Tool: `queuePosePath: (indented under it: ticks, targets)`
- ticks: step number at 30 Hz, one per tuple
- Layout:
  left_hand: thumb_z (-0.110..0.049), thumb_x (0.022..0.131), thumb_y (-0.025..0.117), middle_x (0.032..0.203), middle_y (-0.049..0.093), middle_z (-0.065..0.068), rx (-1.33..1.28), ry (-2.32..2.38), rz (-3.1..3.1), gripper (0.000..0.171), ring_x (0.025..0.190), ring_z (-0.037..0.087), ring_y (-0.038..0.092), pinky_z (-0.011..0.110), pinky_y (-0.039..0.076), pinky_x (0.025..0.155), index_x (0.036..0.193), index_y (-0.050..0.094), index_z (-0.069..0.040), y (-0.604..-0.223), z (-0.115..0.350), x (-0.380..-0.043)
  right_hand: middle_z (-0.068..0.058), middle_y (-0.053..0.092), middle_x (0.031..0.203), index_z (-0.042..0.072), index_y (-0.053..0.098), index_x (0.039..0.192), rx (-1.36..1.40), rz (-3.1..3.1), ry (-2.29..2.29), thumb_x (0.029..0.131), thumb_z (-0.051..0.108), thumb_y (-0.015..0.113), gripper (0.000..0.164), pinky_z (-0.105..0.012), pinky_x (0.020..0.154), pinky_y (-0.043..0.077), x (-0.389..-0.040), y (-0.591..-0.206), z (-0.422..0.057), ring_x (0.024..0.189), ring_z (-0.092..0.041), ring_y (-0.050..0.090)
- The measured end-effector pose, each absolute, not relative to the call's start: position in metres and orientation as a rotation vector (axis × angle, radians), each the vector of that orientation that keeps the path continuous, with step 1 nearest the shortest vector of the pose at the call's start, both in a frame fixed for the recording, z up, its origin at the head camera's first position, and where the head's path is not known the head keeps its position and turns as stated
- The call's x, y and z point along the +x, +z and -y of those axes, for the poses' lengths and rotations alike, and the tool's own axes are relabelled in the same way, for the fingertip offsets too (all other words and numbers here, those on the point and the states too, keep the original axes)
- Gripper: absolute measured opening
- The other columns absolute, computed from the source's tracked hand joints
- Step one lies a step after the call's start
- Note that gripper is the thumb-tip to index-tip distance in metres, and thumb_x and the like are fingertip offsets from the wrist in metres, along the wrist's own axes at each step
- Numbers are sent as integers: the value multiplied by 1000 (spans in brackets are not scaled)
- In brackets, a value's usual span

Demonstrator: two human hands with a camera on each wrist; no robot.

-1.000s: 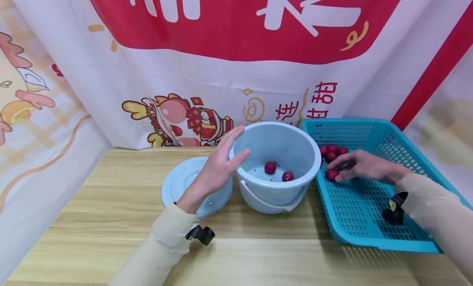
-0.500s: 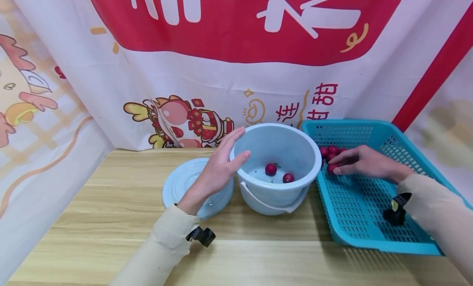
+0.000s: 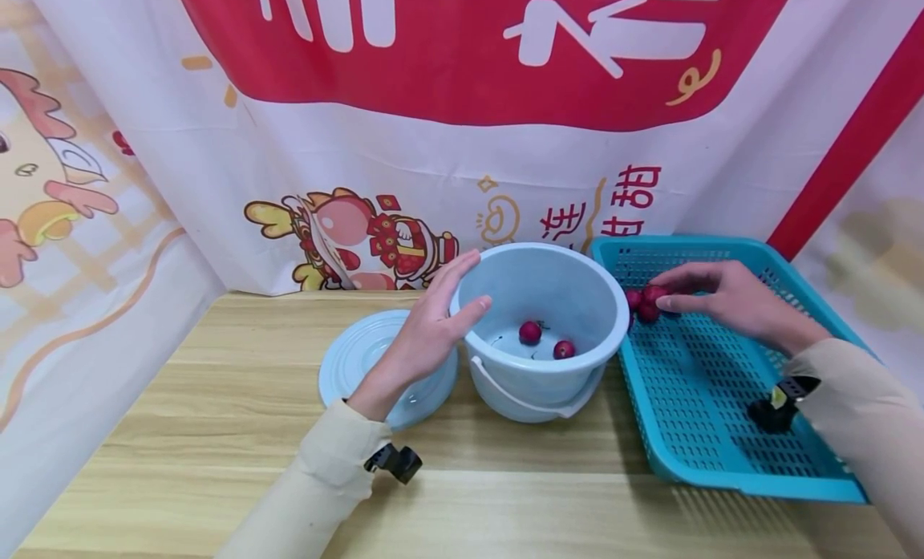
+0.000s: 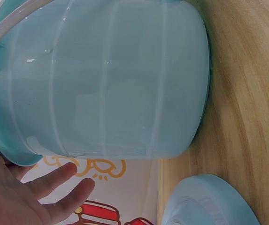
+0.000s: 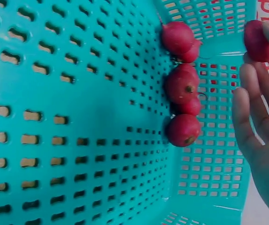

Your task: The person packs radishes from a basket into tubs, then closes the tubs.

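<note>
My right hand (image 3: 732, 302) pinches a red radish (image 5: 258, 42) between thumb and fingertips, at the back left of the teal mesh basket (image 3: 765, 484). Several more radishes (image 5: 182, 86) lie bunched along the basket's side below the held one. My left hand (image 3: 426, 326) is at the left rim of a light blue bucket (image 3: 534, 382), its fingers loosely extended and spread outside the wall and the thumb reaching over the rim. Two radishes (image 3: 530, 333) sit on the bucket's bottom among small dark bits of stem.
A round light blue lid (image 3: 346, 362) lies on the wooden table (image 3: 188, 415) left of the bucket, partly under my left forearm. The bucket's white handle (image 3: 520, 404) hangs down in front. Printed white and red cloth (image 3: 404, 158) closes off the back and sides.
The right hand has moved toward the basket's back, raising the radish from the basket floor to overlap the bunch in the head view. The left hand and the bucket have stayed put.
</note>
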State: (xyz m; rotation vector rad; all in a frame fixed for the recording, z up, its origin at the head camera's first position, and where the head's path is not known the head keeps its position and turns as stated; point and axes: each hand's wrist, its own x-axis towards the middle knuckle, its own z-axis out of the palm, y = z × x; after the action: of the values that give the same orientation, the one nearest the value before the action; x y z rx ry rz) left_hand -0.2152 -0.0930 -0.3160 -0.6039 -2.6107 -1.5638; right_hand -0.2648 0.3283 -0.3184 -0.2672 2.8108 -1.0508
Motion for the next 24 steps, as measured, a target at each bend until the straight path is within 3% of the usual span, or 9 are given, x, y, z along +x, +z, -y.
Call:
queuePosePath:
  ticks: [4, 12, 18, 24]
  targets:
    - [-41, 106, 56, 177, 23, -9, -604, -1568, 2609, 67, 165, 21, 21, 70, 24, 128, 168, 32, -27, -316, 93, -215, -12, 58, 151, 21, 58, 152, -235, -2837, -1136, 94, 50, 78, 68, -46, 94, 63, -261, -313, -329, 133, -33, 53]
    - [-41, 106, 57, 177, 23, -9, -605, -1575, 2605, 68, 165, 21, 21, 69, 24, 128, 168, 32, -26, -317, 94, -215, 5, 59, 144, 28, 59, 151, -216, -2907, -1210, 97, 53, 72, 61, -24, 82, 60, -257, -306, -331, 131, -20, 50]
    - [-42, 106, 57, 177, 23, -10, -608, -1573, 2607, 68, 166, 21, 20, 69, 24, 128, 168, 32, -28, -317, 93, -215, 27, 61, 128, 26, 61, 150, -236, -2929, -1293, 100, 44, 72, 53, -21, 78, 61, -253, -302, -333, 119, -3, 55]
    - [-45, 106, 56, 177, 23, -10, -607, -1567, 2608, 68, 165, 20, 20, 69, 24, 129, 167, 32, -31, -317, 93, -216, 32, 66, 121, 23, 61, 150, -290, -2934, -1359, 101, 36, 72, 51, -20, 78, 61, -249, -300, -331, 111, 2, 63]
